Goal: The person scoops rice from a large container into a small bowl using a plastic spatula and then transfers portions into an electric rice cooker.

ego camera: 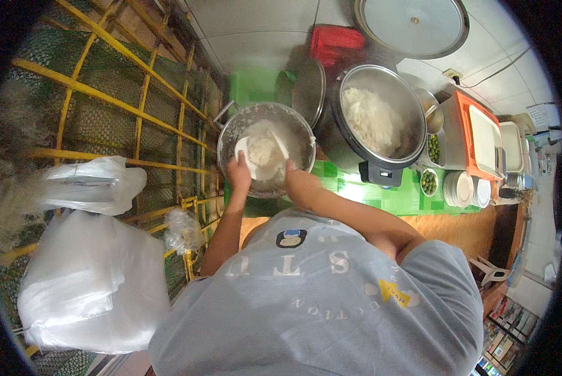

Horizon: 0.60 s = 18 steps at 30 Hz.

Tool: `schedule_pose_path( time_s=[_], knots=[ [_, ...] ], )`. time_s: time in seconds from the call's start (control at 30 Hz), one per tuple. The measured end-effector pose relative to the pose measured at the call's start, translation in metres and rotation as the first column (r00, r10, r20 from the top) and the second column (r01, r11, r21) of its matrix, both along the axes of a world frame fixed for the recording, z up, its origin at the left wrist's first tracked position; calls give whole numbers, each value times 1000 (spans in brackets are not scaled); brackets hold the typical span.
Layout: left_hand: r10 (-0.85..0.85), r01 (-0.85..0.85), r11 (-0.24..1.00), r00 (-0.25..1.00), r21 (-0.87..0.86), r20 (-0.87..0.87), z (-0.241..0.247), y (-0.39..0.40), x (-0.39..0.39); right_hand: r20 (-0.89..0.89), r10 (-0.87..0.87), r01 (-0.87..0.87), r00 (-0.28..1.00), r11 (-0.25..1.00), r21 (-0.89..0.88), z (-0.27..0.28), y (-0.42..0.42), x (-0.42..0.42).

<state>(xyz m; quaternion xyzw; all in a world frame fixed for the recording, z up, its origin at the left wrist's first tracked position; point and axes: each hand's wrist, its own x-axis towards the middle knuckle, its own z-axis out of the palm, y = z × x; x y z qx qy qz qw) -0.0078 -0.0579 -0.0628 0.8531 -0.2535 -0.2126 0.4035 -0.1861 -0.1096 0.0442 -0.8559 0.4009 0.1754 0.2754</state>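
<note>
Before me stands a metal pot (304, 124) with rice (263, 145) in it and grains stuck along its inner wall. My left hand (239, 176) reaches over the near left part of the pot and grips a broad white utensil (242, 144) at the rice's left side. Its exact kind is unclear. At the near right rim, my right hand (302, 184) is closed around a slimmer white utensil (279, 142), likely a rice paddle, which slants into the pot against the rice. Haze blurs the pot's inside.
Right of the pot sits a rice cooker (378, 170), uncovered, with steaming rice (367, 120). A metal lid (316, 94) leans behind. Small green fruits (429, 182), stacked plates (458, 189) and an orange-rimmed container (464, 136) stand farther right. A yellow metal grille (142, 113) borders the left.
</note>
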Motion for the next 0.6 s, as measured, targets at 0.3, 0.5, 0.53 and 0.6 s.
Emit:
schedule_pose_path(
  time_s=[0.3, 0.5, 0.53, 0.6],
  knots=[
    [81, -220, 912, 924, -346, -373, 20, 21, 27, 345, -46, 63, 937, 997, -36, 16, -41, -34],
    [89, -183, 941, 946, -286, -312, 51, 12, 27, 575, 125, -114, 809, 992, -57, -18, -48, -33],
    [93, -169, 950, 956, -264, -277, 46, 10, 37, 531, 130, -126, 837, 991, -44, -12, -45, -32],
    [66, -166, 943, 943, -290, -326, 52, 7, 33, 435, 130, -134, 891, 991, -20, 1, -41, -29]
  ],
)
